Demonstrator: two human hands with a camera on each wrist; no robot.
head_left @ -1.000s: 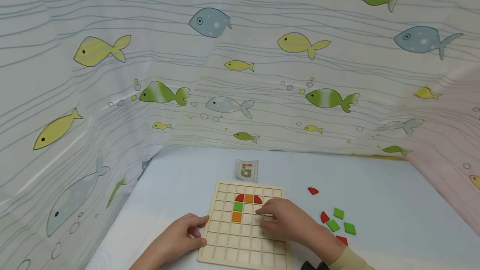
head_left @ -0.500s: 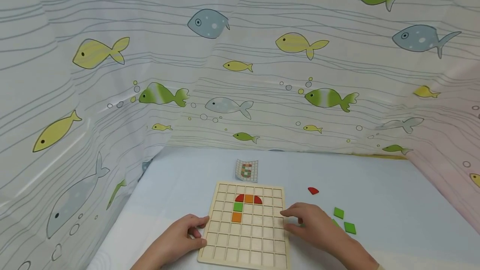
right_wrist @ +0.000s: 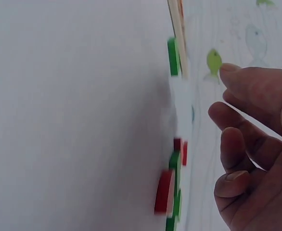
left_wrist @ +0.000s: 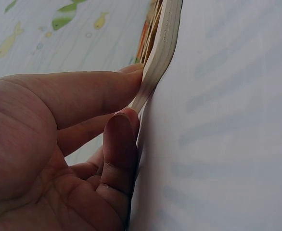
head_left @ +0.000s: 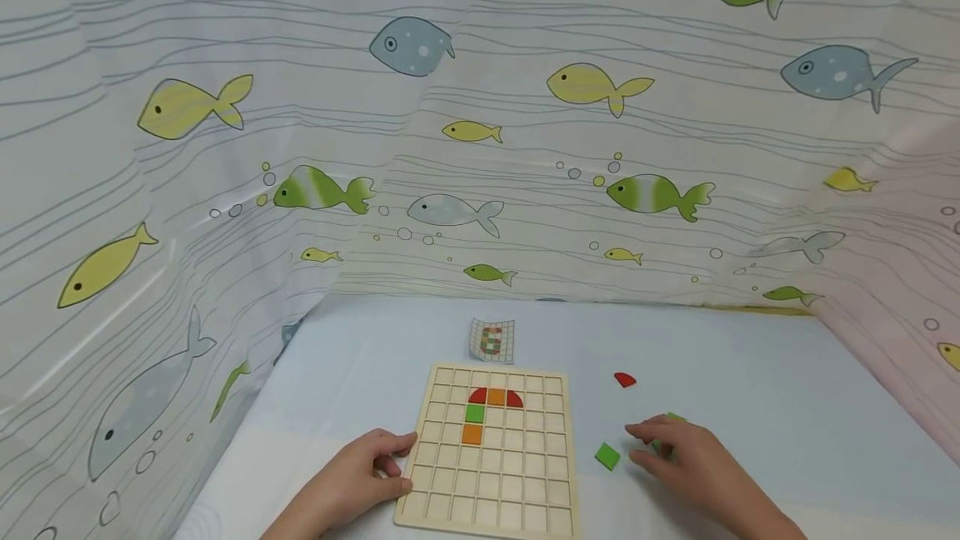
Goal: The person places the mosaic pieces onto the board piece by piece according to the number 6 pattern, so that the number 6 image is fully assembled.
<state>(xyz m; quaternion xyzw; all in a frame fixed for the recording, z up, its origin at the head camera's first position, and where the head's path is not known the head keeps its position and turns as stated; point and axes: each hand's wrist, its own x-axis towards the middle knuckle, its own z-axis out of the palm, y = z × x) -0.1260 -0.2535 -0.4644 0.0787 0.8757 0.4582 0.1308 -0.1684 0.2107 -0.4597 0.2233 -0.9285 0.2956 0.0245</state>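
Observation:
On the table lies a square wooden grid board [head_left: 517, 465]. Its left edge is pinched by my left hand [head_left: 352, 473], and in the left wrist view thumb and fingers meet at the board's rim [left_wrist: 161, 60]. Set in the grid are two red quarter-round tiles [head_left: 514, 399], two orange square tiles [head_left: 472, 435] and a green square tile [head_left: 474, 414]. My right hand [head_left: 693, 465] hovers right of the board, fingers loosely bent and holding nothing. Just left of its fingertips rests a loose green square tile [head_left: 607, 457]. More green tiles [head_left: 677, 417] are partly hidden behind that hand.
A small pattern card [head_left: 491, 342], printed with coloured shapes on a grid, lies behind the board. A loose red quarter-round tile [head_left: 625, 379] is at the right. The right wrist view shows several pieces, including a thick red one [right_wrist: 164, 192]. Fish-printed cloth [head_left: 525, 148] surrounds the table.
My right hand has moved right, off the board and over the loose tiles. The green tile beside the board now shows in full. My left hand keeps its grip on the edge.

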